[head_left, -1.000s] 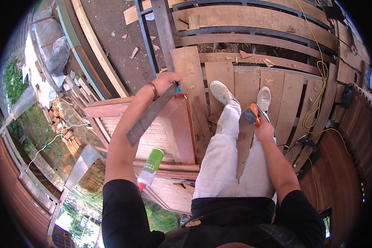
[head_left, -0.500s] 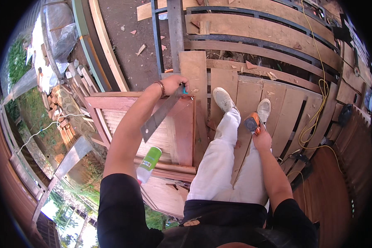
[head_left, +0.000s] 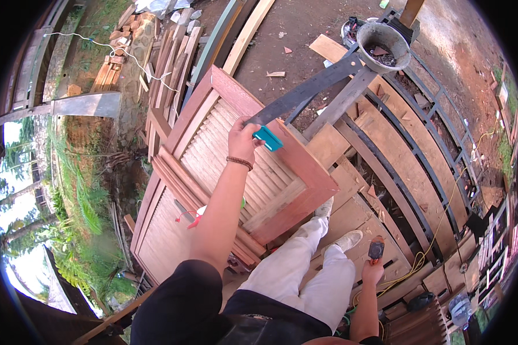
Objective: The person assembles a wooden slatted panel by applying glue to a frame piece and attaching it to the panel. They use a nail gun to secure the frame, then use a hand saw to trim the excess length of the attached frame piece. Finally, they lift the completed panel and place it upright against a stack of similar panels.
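Since the earlier frames the view has swung toward the yard, and the left hand (head_left: 243, 140) has lifted a long dark metal ruler (head_left: 305, 92) with a teal block (head_left: 268, 138) at the grip; its fingers are wrapped around that end. From there the ruler's long axis runs up and to the right, over the top corner of the reddish slatted shutter (head_left: 236, 172), toward a grey bucket (head_left: 384, 43) holding dark scraps. Low by the thigh, the right hand (head_left: 373, 270) is closed on a small dark tool (head_left: 376, 249).

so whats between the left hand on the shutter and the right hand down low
In the head view, between the left hand and right hand lie the shutter's red corner, the person's white-trousered legs and the plank deck.
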Demonstrator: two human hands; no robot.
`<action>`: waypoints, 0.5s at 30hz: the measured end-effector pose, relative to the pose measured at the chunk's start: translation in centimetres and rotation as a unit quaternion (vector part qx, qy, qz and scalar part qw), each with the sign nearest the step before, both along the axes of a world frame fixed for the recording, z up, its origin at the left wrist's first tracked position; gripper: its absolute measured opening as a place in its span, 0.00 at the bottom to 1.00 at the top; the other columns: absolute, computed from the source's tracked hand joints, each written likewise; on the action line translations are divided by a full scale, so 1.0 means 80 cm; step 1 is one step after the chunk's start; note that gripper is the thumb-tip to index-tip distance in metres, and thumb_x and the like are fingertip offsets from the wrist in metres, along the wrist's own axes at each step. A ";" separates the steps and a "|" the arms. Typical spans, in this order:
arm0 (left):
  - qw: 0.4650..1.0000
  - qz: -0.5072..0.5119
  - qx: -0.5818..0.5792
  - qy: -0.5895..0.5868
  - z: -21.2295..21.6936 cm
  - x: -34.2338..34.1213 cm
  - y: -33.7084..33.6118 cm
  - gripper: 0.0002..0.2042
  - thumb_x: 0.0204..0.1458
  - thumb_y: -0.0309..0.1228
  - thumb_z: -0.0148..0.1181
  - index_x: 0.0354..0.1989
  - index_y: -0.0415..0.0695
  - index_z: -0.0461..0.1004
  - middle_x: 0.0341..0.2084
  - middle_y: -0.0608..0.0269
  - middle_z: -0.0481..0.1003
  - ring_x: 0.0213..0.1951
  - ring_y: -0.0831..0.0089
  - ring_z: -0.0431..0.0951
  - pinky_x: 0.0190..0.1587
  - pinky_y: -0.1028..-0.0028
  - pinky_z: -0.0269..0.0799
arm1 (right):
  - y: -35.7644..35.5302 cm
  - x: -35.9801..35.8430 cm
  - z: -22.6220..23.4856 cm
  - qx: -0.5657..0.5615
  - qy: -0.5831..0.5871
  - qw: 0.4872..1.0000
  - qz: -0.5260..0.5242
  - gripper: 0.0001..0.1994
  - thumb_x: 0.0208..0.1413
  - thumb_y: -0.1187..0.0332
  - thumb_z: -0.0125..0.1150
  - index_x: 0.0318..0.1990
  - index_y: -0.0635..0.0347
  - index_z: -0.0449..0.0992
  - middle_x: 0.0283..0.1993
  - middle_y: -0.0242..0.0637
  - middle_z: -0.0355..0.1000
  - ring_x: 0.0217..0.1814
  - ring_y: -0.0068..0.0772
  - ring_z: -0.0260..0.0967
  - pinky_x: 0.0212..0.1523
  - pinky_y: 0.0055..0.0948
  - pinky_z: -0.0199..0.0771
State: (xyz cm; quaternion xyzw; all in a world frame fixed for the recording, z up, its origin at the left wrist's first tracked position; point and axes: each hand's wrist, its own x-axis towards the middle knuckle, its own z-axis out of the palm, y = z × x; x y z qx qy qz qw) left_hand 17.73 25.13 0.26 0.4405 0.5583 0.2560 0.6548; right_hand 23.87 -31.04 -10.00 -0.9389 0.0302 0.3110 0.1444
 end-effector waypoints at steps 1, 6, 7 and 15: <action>0.998 0.054 -0.032 -0.026 -0.006 -0.018 -0.010 0.13 0.49 0.23 0.56 0.44 0.43 0.68 0.32 0.61 0.75 0.30 0.73 0.75 0.27 0.78 0.71 | -0.003 0.019 0.008 0.017 0.007 1.000 -0.004 0.11 0.43 0.70 0.60 0.36 0.62 0.72 0.27 0.48 0.74 0.31 0.56 0.73 0.35 0.47 0.72; 0.964 0.244 -0.103 -0.038 -0.057 -0.097 -0.074 0.10 0.49 0.28 0.56 0.40 0.45 0.69 0.32 0.63 0.75 0.31 0.75 0.73 0.24 0.79 0.67 | 0.029 0.094 0.083 0.040 -0.040 0.997 0.048 0.10 0.42 0.70 0.61 0.30 0.67 0.73 0.23 0.46 0.73 0.27 0.49 0.74 0.31 0.41 0.72; 0.947 0.292 -0.125 -0.037 -0.068 -0.107 -0.082 0.07 0.50 0.29 0.55 0.37 0.43 0.70 0.30 0.63 0.74 0.30 0.75 0.73 0.23 0.80 0.67 | 0.023 0.105 0.081 -0.003 -0.076 0.992 0.101 0.10 0.42 0.69 0.62 0.30 0.68 0.73 0.22 0.47 0.72 0.26 0.50 0.73 0.31 0.41 0.72; 0.905 0.406 -0.125 -0.012 -0.063 -0.105 -0.144 0.06 0.53 0.25 0.55 0.39 0.42 0.68 0.30 0.62 0.70 0.32 0.73 0.73 0.25 0.76 0.76 | 0.109 0.192 0.152 0.243 -0.140 0.953 0.111 0.09 0.46 0.74 0.63 0.35 0.70 0.76 0.25 0.41 0.74 0.28 0.33 0.72 0.32 0.35 0.71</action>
